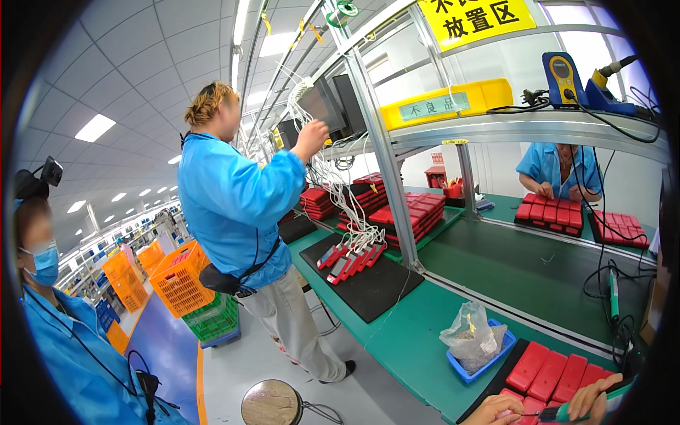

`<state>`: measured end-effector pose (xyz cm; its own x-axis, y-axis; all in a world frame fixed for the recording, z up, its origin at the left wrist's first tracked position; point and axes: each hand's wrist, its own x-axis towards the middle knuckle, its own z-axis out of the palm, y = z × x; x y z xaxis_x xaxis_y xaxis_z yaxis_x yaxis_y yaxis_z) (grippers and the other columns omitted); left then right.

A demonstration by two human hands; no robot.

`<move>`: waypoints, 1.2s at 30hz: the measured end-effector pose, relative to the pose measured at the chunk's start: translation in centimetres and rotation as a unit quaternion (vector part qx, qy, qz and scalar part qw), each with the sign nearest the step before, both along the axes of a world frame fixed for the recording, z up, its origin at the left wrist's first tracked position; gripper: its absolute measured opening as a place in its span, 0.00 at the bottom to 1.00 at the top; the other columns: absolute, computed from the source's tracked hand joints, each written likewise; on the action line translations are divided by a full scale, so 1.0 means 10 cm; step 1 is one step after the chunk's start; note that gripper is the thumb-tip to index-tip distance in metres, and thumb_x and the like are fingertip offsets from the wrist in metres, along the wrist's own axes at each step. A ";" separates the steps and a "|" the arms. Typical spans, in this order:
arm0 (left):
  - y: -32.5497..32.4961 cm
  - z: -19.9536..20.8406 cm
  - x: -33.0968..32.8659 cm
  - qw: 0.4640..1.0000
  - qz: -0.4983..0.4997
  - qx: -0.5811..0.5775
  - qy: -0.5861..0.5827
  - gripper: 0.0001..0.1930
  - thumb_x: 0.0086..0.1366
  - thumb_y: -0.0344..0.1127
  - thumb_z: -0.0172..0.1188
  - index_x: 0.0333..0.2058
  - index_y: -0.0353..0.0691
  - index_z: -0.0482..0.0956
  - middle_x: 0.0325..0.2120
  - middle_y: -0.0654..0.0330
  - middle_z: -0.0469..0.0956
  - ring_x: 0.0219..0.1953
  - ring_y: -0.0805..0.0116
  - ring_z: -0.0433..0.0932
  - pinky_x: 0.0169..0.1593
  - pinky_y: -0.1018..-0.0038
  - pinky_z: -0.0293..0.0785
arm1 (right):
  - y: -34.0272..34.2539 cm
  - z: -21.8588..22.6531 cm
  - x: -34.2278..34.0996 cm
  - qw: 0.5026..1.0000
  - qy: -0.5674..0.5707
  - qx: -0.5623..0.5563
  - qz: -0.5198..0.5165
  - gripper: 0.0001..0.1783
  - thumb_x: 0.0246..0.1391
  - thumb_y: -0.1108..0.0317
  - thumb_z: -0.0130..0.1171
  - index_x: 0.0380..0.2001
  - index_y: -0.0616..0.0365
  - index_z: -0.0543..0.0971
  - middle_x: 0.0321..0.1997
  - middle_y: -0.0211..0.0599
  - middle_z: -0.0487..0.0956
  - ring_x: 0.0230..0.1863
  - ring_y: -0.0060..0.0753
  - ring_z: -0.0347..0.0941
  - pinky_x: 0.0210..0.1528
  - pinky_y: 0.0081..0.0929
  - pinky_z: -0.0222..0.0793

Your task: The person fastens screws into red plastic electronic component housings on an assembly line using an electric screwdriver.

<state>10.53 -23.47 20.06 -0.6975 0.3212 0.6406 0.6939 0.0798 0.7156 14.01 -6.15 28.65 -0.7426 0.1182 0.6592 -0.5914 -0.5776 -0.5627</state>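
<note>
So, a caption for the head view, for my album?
Right fingers hold a slim green tool over red rectangular cases, left fingers close by, at a green-topped workbench.

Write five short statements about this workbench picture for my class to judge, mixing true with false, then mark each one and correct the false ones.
1. The right hand holds a green tool. True.
2. The cases at the left hand are blue. False: they are red.
3. A clear plastic bag sits in the blue tray. True.
4. The yellow bin stands on the floor. False: it is up on the metal shelf.
5. The large orange crate is beneath the green crate. False: it is stacked on top of it.
</note>
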 end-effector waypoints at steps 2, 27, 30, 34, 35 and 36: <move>0.01 -0.05 0.01 1.000 -0.013 0.001 -0.013 0.04 0.53 0.30 0.58 0.25 0.37 0.74 0.25 0.57 0.75 0.29 0.60 0.74 0.33 0.70 0.70 | 0.01 -0.02 0.00 1.000 0.001 0.000 0.002 0.09 0.56 0.69 0.46 0.40 0.57 0.68 0.18 0.30 0.63 0.19 0.22 0.57 0.26 0.20 0.58; -0.03 -0.02 0.09 0.954 -0.175 -0.122 -0.212 0.12 0.53 0.41 0.60 0.29 0.38 0.75 0.28 0.55 0.75 0.35 0.60 0.74 0.44 0.64 0.64 | 0.15 -0.42 -0.11 1.000 -0.021 0.007 0.020 0.09 0.56 0.69 0.44 0.37 0.59 0.59 0.13 0.27 0.61 0.09 0.19 0.58 0.09 0.14 0.56; -0.16 -0.31 0.05 0.983 -0.095 -0.107 -0.115 0.12 0.52 0.33 0.59 0.36 0.36 0.73 0.32 0.56 0.74 0.37 0.59 0.73 0.41 0.71 0.69 | -0.05 -0.31 -0.27 0.982 -0.116 -0.032 0.143 0.16 0.49 0.66 0.54 0.34 0.57 0.58 0.13 0.29 0.63 0.12 0.26 0.60 0.13 0.18 0.58; -0.39 -0.27 0.08 0.971 0.111 -0.210 -0.033 0.24 0.45 0.43 0.66 0.42 0.44 0.74 0.45 0.54 0.69 0.45 0.54 0.67 0.48 0.64 0.62 | -0.08 -0.15 -0.49 0.993 -0.044 0.105 -0.012 0.15 0.49 0.64 0.57 0.33 0.57 0.62 0.13 0.27 0.63 0.11 0.22 0.59 0.13 0.21 0.59; -0.39 -0.31 0.05 0.977 0.077 -0.195 -0.036 0.24 0.45 0.43 0.66 0.42 0.44 0.74 0.45 0.54 0.69 0.45 0.54 0.67 0.48 0.64 0.62 | -0.05 -0.08 -0.52 0.989 -0.035 0.133 -0.047 0.15 0.49 0.63 0.57 0.33 0.57 0.63 0.13 0.27 0.63 0.11 0.22 0.59 0.13 0.21 0.59; -0.41 -0.38 0.06 0.966 0.089 -0.243 0.004 0.24 0.44 0.47 0.65 0.42 0.46 0.75 0.47 0.54 0.68 0.47 0.53 0.65 0.50 0.61 0.59 | -0.03 -0.07 -0.57 0.985 -0.026 0.156 -0.069 0.16 0.49 0.62 0.57 0.33 0.57 0.63 0.13 0.27 0.63 0.11 0.22 0.59 0.14 0.21 0.59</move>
<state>11.09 -27.53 16.26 -0.7653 0.4604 0.4498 0.6433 0.5244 0.5577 8.31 -6.46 27.96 -0.7669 0.0179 0.6415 -0.6183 -0.2884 -0.7311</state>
